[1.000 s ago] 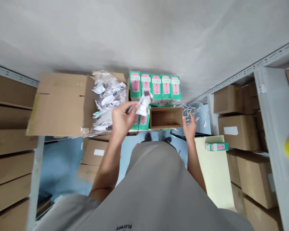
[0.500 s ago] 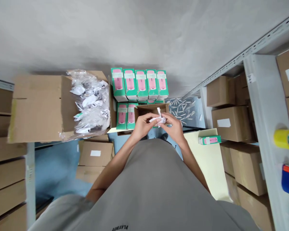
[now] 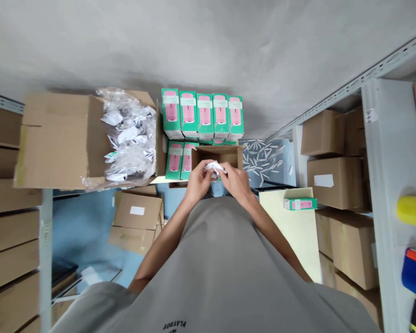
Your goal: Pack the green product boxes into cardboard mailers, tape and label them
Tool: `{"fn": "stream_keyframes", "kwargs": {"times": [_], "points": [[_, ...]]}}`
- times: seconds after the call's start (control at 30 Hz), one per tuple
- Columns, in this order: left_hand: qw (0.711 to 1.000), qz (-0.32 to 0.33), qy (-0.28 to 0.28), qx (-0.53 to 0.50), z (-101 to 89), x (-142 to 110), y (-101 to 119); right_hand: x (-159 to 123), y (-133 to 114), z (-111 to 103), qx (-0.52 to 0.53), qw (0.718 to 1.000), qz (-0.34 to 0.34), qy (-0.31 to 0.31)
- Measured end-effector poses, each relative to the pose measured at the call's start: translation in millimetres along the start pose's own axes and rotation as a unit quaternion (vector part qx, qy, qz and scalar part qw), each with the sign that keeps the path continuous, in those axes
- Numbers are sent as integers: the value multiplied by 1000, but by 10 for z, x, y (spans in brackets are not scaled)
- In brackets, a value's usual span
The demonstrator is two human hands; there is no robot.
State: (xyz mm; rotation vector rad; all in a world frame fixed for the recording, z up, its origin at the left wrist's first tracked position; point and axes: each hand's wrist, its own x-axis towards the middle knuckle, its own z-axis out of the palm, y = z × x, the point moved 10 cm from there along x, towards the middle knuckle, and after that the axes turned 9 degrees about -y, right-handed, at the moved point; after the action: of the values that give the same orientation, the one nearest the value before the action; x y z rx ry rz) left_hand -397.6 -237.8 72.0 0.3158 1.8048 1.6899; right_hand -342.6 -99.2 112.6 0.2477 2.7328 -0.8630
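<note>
A small crumpled piece of white paper [image 3: 215,167] is pinched between both hands in front of my body. My left hand [image 3: 197,183] grips its left side with thumb and fingers, and my right hand [image 3: 236,183] has hold of its right side. Just beyond them stands an open cardboard box [image 3: 217,149], its near side partly covered by the hands. Green boxes with pink pictures [image 3: 204,115] are lined up behind it, and more of them [image 3: 175,159] stand to its left.
A large carton [image 3: 62,138] at the left is full of clear plastic and white pieces [image 3: 128,136]. White scraps [image 3: 263,157] litter the blue floor. One green box [image 3: 300,204] lies on a pale surface at right. Yellow tape [image 3: 412,210] sits on the right shelf.
Both hands have shifted a little left with the paper. The strip of paper that stuck up between the fingers is now folded down. The view has tilted slightly.
</note>
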Motion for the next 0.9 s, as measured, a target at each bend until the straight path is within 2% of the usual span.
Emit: {"fn": "stream_keyframes", "kwargs": {"times": [0.13,0.23,0.3,0.37,0.43,0.5,0.57,0.63,0.7,0.77,0.83,0.9], "points": [[988,8,48,144,-224,-95,227,249,-96,-45,-22,999,-28,18],[976,7,80,203,-537,-264,409,406,-53,113,-44,999,-1,-11],[965,18,129,229,-882,-435,537,468,-11,307,-62,996,13,-55],[939,34,212,268,-1343,-647,663,485,20,452,-57,995,9,-80],[904,42,295,306,-1838,-835,739,468,53,456,-25,998,-2,-60],[880,36,333,336,-2272,-887,738,425,92,363,12,1000,-9,-22],[870,16,335,362,-2619,-770,685,375,117,266,43,999,-12,1],[875,-7,306,376,-2846,-497,603,331,106,197,70,997,-16,11],[882,-36,262,390,-2954,-140,504,292,70,150,89,996,-14,24],[875,-94,235,413,-3019,181,370,254,19,140,101,994,-7,34],[860,-157,218,434,-3057,403,231,214,-35,164,112,993,1,38],[848,-189,207,451,-3076,522,151,165,-76,201,128,991,7,39]]}}
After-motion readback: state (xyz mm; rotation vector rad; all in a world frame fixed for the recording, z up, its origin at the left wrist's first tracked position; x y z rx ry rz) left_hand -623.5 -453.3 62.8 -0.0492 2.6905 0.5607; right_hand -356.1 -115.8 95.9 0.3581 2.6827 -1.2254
